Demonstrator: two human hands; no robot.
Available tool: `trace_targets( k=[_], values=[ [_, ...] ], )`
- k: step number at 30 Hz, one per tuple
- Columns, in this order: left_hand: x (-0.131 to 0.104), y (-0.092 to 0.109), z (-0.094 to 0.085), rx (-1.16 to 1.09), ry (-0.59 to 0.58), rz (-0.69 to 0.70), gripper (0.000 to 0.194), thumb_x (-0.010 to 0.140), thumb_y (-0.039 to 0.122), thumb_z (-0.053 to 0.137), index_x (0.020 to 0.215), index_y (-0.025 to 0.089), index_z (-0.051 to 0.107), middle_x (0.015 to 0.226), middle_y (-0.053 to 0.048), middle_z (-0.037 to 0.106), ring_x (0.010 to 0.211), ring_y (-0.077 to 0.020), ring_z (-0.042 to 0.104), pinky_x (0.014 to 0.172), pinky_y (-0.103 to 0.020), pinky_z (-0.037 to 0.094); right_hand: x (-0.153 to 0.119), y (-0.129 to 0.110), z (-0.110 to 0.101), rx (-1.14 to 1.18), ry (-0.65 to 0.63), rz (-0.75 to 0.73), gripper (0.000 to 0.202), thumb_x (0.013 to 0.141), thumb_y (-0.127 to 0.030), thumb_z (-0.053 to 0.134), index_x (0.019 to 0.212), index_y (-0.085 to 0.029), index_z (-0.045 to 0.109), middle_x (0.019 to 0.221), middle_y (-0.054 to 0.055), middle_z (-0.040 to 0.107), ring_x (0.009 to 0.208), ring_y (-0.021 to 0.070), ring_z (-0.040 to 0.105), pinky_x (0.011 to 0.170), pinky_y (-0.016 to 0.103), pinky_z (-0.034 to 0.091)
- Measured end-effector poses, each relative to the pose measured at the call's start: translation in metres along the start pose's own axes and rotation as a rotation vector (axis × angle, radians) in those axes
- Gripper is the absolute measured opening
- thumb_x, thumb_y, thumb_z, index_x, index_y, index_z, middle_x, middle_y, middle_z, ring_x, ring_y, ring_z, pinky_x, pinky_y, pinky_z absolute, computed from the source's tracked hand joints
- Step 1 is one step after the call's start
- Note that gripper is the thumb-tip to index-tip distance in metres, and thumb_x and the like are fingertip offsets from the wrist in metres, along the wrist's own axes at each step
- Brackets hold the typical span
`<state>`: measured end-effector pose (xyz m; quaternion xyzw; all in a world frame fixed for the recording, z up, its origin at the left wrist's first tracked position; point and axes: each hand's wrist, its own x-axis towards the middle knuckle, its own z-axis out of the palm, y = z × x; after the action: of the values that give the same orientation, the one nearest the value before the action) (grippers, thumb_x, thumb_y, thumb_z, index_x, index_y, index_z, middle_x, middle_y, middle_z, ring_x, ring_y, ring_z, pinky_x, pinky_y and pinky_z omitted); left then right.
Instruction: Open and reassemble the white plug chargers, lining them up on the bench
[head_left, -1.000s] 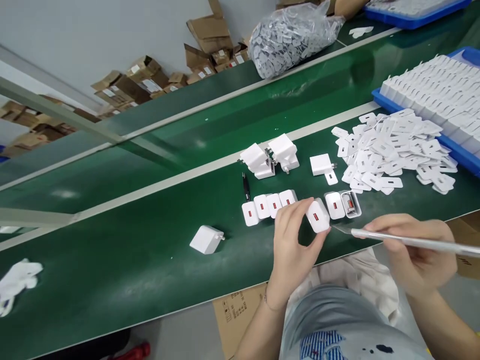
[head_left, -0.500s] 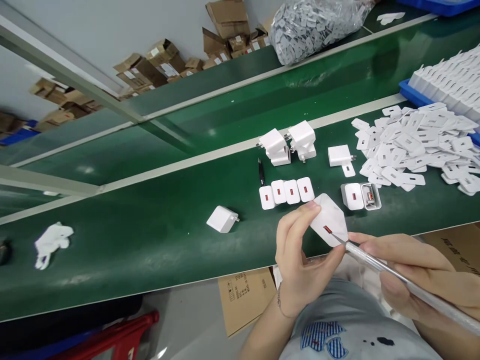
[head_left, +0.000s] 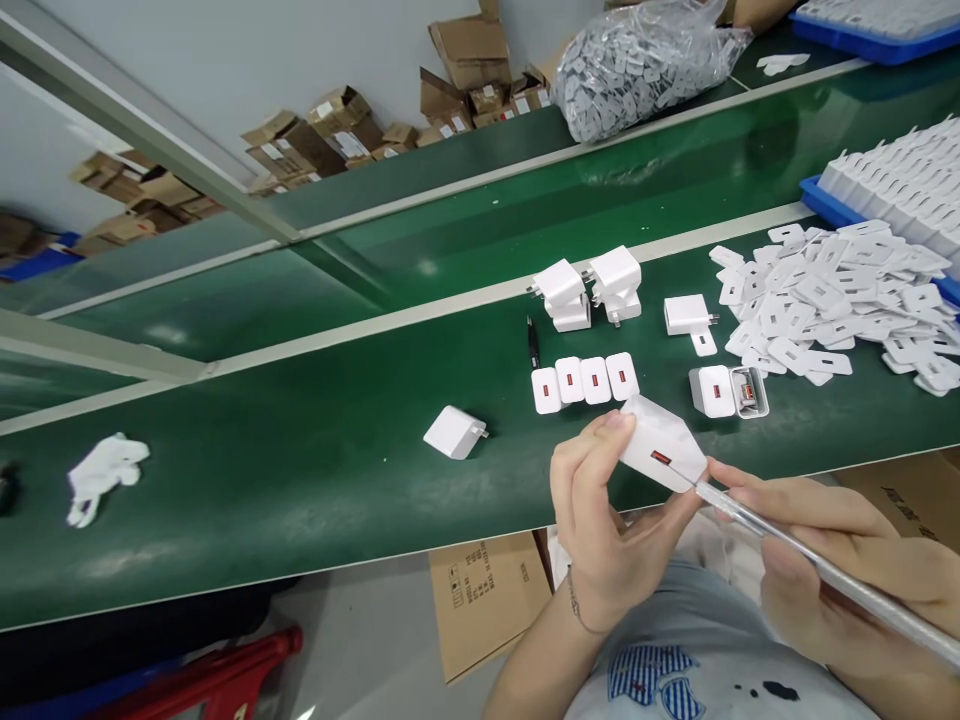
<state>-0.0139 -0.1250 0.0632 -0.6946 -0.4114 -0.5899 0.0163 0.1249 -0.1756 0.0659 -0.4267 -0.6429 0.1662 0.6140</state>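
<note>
My left hand (head_left: 609, 520) is closed on a white USB charger (head_left: 651, 428), thumb at the lower edge and fingers at the upper left. The charger's face with the red USB port is turned up. In a pen grip, my right hand (head_left: 840, 525) holds a craft knife (head_left: 757, 527) with a long silver handle. Its thin tip lies against the charger face beside the port. Just beyond my left hand stands a row of several chargers (head_left: 595, 380), ports up. Right of it are another charger (head_left: 711, 392) and an open charger housing (head_left: 748, 391) with its inside showing.
Loose white cover plates (head_left: 832, 295) lie heaped at the right beside a blue tray (head_left: 836, 205). Stacked chargers (head_left: 562, 290) and black tweezers (head_left: 532, 343) lie behind the row. One charger (head_left: 454, 432) lies alone leftward, a white glove (head_left: 109, 472) farther left. A plastic bag of parts (head_left: 637, 75) sits behind.
The charger in my left hand has turned slightly, and the knife tip has shifted a little along its face near the port. The whole view has shifted slightly.
</note>
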Motion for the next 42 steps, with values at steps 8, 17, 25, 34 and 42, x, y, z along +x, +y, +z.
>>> trace_targets(
  k=[8, 17, 25, 34, 42],
  values=[
    [0.0, 0.002, 0.0, 0.033, -0.003, -0.04, 0.052, 0.068, 0.019, 0.081, 0.113, 0.015, 0.055, 0.095, -0.007, 0.06, 0.087, -0.0195, 0.059, 0.067, -0.032, 0.053, -0.002, 0.003, 0.029, 0.487, 0.355, 0.224, 0.016, 0.084, -0.01, 0.061, 0.09, -0.023, 0.069, 0.087, 0.002, 0.072, 0.059, 0.0149, 0.067, 0.073, 0.043, 0.065],
    [-0.002, -0.002, 0.0, 0.051, 0.026, -0.003, 0.055, 0.066, 0.019, 0.083, 0.112, 0.015, 0.053, 0.095, -0.006, 0.057, 0.089, -0.0192, 0.058, 0.068, -0.032, 0.053, -0.004, 0.004, 0.024, 0.408, 0.26, 0.109, 0.03, 0.083, -0.001, 0.057, 0.098, -0.022, 0.072, 0.095, 0.001, 0.071, 0.069, 0.0144, 0.069, 0.076, 0.038, 0.065],
    [-0.002, -0.001, 0.0, 0.065, 0.052, 0.018, 0.057, 0.064, 0.016, 0.084, 0.112, 0.015, 0.053, 0.092, -0.004, 0.055, 0.084, -0.0177, 0.055, 0.067, -0.032, 0.052, -0.008, 0.006, 0.022, 0.356, 0.203, 0.085, 0.036, 0.079, 0.003, 0.057, 0.1, -0.021, 0.072, 0.098, 0.002, 0.071, 0.071, 0.0155, 0.07, 0.08, 0.038, 0.065],
    [-0.003, -0.002, 0.0, 0.093, 0.069, 0.033, 0.059, 0.064, 0.021, 0.084, 0.114, 0.015, 0.053, 0.092, -0.005, 0.055, 0.085, -0.0186, 0.056, 0.067, -0.033, 0.053, -0.005, 0.003, 0.025, 0.448, 0.147, 0.162, 0.036, 0.083, 0.0, 0.055, 0.105, -0.024, 0.07, 0.101, 0.001, 0.071, 0.075, 0.0148, 0.07, 0.091, 0.041, 0.061],
    [-0.002, 0.0, 0.001, 0.073, 0.07, 0.0, 0.057, 0.064, 0.017, 0.084, 0.112, 0.014, 0.053, 0.092, -0.005, 0.055, 0.088, -0.019, 0.056, 0.067, -0.032, 0.054, 0.003, 0.006, 0.031, 0.669, 0.282, 0.283, 0.015, 0.09, -0.01, 0.053, 0.089, -0.02, 0.064, 0.085, 0.0, 0.071, 0.061, 0.0104, 0.066, 0.068, 0.029, 0.064]
  ],
)
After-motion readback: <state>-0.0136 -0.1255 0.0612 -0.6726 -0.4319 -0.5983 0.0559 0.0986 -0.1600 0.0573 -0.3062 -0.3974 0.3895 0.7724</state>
